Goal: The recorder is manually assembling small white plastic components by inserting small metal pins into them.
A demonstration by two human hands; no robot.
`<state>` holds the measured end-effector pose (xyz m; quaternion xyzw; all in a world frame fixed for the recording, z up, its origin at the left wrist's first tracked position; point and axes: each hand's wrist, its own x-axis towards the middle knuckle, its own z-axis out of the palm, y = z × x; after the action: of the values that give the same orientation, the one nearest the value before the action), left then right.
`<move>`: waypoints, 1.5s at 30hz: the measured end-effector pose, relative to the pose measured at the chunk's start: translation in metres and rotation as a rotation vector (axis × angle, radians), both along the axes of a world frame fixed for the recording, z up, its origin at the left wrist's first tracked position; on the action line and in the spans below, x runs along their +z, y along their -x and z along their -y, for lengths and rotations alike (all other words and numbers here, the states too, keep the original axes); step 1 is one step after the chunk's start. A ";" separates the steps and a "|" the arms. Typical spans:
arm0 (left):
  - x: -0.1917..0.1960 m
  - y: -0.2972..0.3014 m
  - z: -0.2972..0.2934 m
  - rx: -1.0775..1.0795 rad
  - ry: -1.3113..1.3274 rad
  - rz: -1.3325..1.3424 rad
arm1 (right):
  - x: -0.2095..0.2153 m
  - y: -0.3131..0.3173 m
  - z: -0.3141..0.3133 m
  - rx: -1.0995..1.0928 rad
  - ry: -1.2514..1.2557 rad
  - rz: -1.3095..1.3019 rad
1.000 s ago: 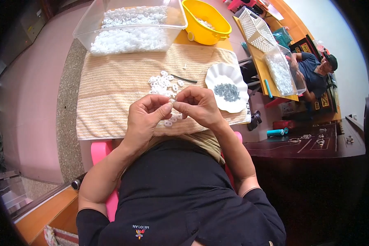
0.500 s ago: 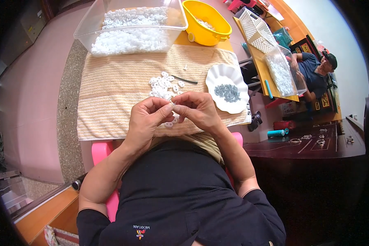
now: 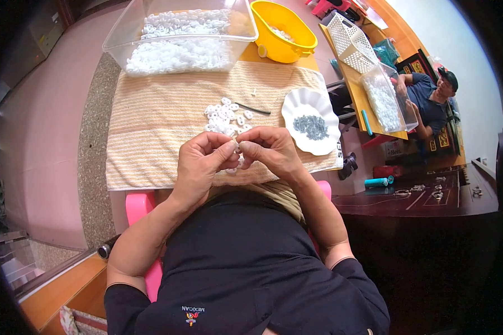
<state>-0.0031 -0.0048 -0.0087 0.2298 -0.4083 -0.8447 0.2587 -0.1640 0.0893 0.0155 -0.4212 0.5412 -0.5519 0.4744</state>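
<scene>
My left hand [image 3: 202, 163] and my right hand [image 3: 273, 155] meet fingertip to fingertip over the near part of a striped towel [image 3: 151, 128]. Between the left thumb and forefinger sits a small white plastic piece [image 3: 237, 147], mostly covered by the fingers. The right thumb and forefinger pinch at the same spot; what they grip is too small to make out. Just beyond the hands lies a loose pile of white two-holed plastic pieces [image 3: 222, 116], with a thin black rod [image 3: 254, 109] beside it. A white scalloped dish [image 3: 320, 146] to the right holds many small grey pieces [image 3: 311, 127].
At the table's far side stand a clear bin [image 3: 179, 47] of white pieces and a yellow tub [image 3: 274, 47]. A tiny white bit [image 3: 255, 92] lies on the towel. Right, a person [image 3: 430, 100] sits at another table with a similar bin [image 3: 381, 97].
Both hands stay together at nearly the same place, with small shifts of the fingertips around the white piece. The whole view has moved very slightly.
</scene>
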 end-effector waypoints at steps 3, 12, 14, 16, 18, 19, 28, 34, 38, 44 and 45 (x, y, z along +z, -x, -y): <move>0.000 -0.001 0.000 0.007 0.002 0.003 | -0.001 -0.001 0.001 -0.010 0.001 0.000; 0.002 0.000 -0.001 0.005 -0.016 -0.017 | -0.005 0.004 0.000 0.005 0.006 0.034; 0.001 -0.001 -0.001 0.004 0.003 -0.020 | -0.008 0.005 0.000 0.002 0.012 0.035; 0.001 -0.001 -0.001 0.002 0.022 -0.023 | -0.008 0.004 0.000 -0.003 0.018 0.035; 0.001 0.000 -0.002 -0.003 0.045 -0.014 | -0.008 0.003 0.001 -0.008 0.014 0.062; 0.001 0.000 -0.002 -0.003 0.045 -0.013 | -0.008 0.003 0.001 -0.008 0.014 0.062; 0.001 0.000 0.000 -0.005 -0.033 -0.006 | -0.012 0.003 0.000 0.002 -0.003 0.035; 0.004 -0.001 0.000 -0.015 -0.064 -0.005 | -0.013 0.004 -0.001 0.010 -0.004 0.016; 0.003 -0.001 0.000 -0.023 -0.077 -0.005 | -0.016 0.005 -0.001 0.008 -0.005 -0.012; 0.003 -0.002 0.001 -0.033 -0.092 -0.002 | -0.018 0.005 -0.002 -0.008 0.010 -0.014; 0.003 -0.002 0.001 -0.038 -0.095 -0.002 | -0.018 0.004 -0.002 -0.015 0.012 -0.024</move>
<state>-0.0014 -0.0059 -0.0056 0.2331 -0.3719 -0.8681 0.2318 -0.1680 0.0910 -0.0023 -0.4265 0.5466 -0.5536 0.4613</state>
